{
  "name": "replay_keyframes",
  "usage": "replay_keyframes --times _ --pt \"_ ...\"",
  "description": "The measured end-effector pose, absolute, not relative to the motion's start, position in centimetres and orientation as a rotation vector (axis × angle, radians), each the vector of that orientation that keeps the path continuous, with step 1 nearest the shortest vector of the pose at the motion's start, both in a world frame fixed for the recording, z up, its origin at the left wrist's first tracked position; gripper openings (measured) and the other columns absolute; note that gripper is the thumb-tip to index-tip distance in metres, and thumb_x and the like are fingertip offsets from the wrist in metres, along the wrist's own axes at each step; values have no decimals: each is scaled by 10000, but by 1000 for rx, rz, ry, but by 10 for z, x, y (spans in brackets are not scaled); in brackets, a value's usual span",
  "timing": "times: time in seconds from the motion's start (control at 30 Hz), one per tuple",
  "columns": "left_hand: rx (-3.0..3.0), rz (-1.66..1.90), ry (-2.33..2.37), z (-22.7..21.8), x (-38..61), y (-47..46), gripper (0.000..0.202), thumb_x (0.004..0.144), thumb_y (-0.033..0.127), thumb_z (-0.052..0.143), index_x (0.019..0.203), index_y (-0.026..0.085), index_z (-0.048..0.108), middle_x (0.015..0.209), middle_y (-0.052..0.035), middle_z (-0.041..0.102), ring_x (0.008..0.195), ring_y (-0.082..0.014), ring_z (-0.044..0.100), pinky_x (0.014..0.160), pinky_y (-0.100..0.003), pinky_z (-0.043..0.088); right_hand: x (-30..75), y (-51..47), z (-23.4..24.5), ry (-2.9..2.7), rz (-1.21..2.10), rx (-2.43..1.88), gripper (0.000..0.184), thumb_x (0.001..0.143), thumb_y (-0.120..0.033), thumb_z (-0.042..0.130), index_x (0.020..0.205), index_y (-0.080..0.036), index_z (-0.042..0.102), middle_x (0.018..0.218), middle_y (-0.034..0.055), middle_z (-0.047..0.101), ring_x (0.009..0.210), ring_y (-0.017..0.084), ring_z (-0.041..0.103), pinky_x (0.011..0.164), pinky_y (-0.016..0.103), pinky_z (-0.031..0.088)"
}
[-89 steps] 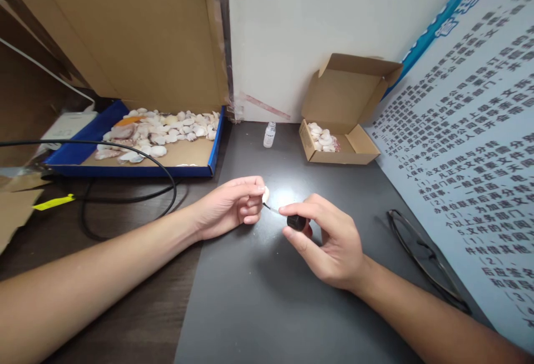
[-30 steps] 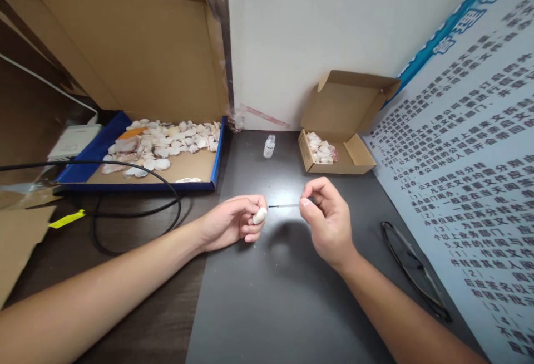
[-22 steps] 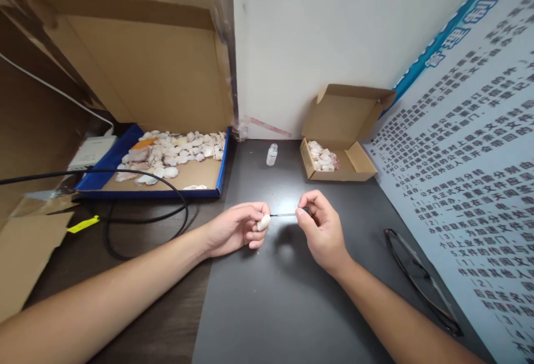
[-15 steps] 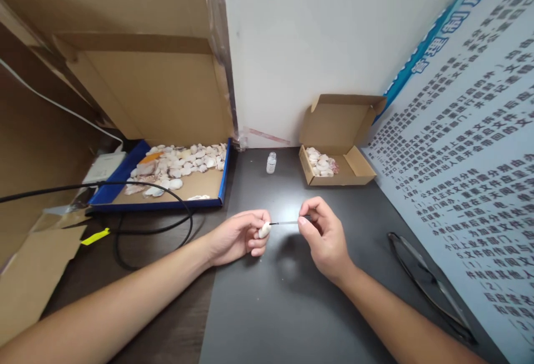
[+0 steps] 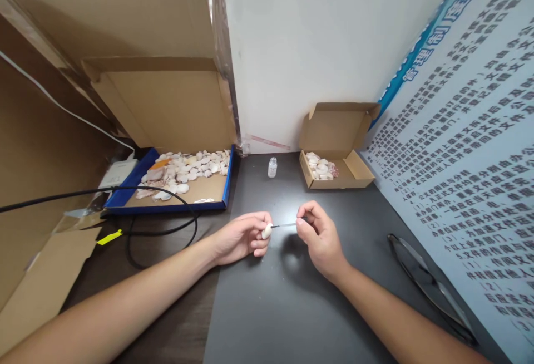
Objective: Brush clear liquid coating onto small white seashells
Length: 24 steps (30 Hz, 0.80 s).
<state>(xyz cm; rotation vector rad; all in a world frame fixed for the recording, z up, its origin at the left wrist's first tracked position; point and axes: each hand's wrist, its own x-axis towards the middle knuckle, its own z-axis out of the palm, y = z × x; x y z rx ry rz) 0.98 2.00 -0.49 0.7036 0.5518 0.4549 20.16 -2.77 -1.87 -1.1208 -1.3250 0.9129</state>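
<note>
Over the dark table, my left hand (image 5: 246,236) is closed on a small white shell (image 5: 267,231), held between thumb and fingers. My right hand (image 5: 320,236) pinches the end of a thin, light rod with a dark tip (image 5: 284,225). That dark tip reaches the shell and seems to touch it; whether it is a brush or a pointed tool I cannot make out. Beyond both hands stands a small clear glass bottle (image 5: 272,168) with a pale label, no cap on it.
A blue-edged cardboard box (image 5: 167,206) at left holds many shells (image 5: 192,166). The smaller open carton (image 5: 342,183) at right holds shells too. A black cable (image 5: 162,231) loops on the left, and glasses (image 5: 431,286) lie at right by a printed poster (image 5: 467,158).
The camera view has shifted slightly, so the boxes appear a little lower and the left one further right. Both hands keep the same hold, with the rod's tip still at the shell.
</note>
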Motion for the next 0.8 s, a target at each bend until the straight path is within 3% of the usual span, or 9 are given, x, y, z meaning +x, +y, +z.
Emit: replay_keyframes --times 0.8 --pt "737 433 521 -10 10 21 100 849 160 554 760 135 516 599 31 431 484 -51 390 507 -196 412 207 -29 -6 -1423 859 -1198 98 849 -267 544 813 -207 475 555 -93 358 466 82 295 461 229 244"
